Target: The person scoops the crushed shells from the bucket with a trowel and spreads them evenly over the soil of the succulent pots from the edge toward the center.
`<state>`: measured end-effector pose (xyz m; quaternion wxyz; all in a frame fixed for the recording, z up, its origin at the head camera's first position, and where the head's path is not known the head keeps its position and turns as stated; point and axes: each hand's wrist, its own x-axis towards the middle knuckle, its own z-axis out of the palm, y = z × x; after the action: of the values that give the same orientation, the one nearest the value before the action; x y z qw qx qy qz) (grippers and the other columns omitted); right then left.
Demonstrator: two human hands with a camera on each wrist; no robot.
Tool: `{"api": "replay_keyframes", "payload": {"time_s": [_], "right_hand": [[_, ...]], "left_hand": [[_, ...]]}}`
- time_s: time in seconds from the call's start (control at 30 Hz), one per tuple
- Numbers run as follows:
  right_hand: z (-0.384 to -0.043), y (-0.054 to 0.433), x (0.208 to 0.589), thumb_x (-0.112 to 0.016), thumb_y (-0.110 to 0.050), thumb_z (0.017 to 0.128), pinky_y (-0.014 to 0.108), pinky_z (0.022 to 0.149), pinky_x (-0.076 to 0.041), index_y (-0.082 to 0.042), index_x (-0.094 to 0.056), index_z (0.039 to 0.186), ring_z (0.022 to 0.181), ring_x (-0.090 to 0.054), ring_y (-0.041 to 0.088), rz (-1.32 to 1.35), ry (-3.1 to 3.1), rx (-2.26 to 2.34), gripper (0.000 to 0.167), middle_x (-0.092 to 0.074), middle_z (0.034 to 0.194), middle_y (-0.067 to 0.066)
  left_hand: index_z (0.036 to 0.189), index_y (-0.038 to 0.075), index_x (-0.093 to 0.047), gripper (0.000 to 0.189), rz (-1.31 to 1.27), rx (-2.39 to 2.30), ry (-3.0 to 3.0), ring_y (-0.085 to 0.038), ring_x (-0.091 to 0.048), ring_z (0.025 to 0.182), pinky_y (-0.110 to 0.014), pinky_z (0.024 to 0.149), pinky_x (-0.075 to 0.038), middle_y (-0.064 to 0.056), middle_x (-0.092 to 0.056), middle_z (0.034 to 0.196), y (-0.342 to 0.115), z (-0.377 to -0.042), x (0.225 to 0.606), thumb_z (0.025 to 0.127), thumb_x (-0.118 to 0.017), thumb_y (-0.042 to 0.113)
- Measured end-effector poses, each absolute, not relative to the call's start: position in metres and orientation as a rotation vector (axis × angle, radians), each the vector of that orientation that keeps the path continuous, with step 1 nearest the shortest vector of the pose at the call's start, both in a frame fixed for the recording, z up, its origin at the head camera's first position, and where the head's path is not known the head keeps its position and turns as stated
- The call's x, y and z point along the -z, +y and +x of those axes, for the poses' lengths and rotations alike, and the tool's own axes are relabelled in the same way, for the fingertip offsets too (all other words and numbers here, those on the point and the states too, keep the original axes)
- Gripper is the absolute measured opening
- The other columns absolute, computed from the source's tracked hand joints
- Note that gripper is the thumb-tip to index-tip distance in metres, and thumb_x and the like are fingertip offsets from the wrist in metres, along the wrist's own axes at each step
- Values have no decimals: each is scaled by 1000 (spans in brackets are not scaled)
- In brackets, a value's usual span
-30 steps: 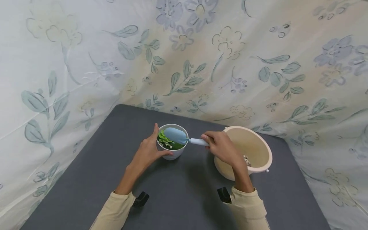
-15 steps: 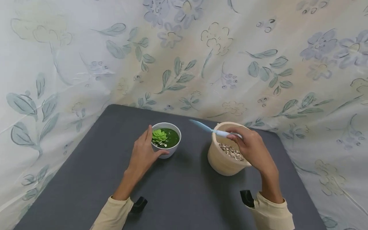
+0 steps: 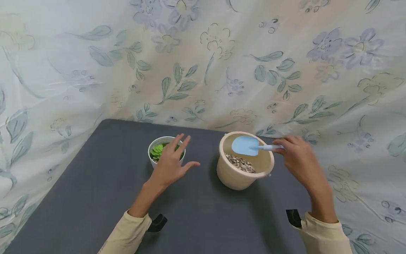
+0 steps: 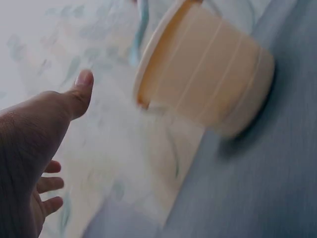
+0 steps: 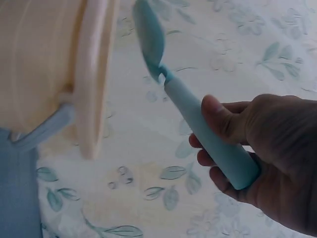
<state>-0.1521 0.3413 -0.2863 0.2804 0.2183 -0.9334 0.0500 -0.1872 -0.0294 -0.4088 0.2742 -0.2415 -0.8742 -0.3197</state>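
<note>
My right hand [image 3: 299, 158] grips the handle of a light blue trowel [image 3: 245, 145], whose blade hangs over the mouth of a cream bucket [image 3: 233, 180]. Small pebbles [image 3: 239, 163] lie in the bottom of that bucket. In the right wrist view the fingers and thumb wrap the trowel's handle [image 5: 198, 124]. My left hand [image 3: 169, 167] is in the air with fingers spread, holding nothing. Behind it stands a white pot [image 3: 152, 143] with a green succulent [image 3: 156, 151], partly hidden by the hand. Thumb and fingers of the left hand [image 4: 54, 114] look apart in the left wrist view.
Both containers stand on a dark grey table [image 3: 104, 176]. A floral cloth [image 3: 215, 70] hangs behind and at the sides. The bucket has a grey handle [image 5: 49, 126] at its side.
The trowel has moved right, from above the plant pot to above the bucket. My left hand has let go of the pot and lifted to its right, fingers spreading. The head view has shifted right.
</note>
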Motion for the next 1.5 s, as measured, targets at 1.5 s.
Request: {"api": "replay_keyframes", "payload": {"time_s": [1.5], "right_hand": [[-186,336,341,-76,0,90,44,72,-38,-6,-81,103,86,-60,31,478,-2780,-250,15,-72,92,12]], "left_hand": [[145,2,-61,75,-931,1085,-2467,-35,-46,151,-54,107,-55,-19,-46,163,73,-195,408,87,-82,44]]}}
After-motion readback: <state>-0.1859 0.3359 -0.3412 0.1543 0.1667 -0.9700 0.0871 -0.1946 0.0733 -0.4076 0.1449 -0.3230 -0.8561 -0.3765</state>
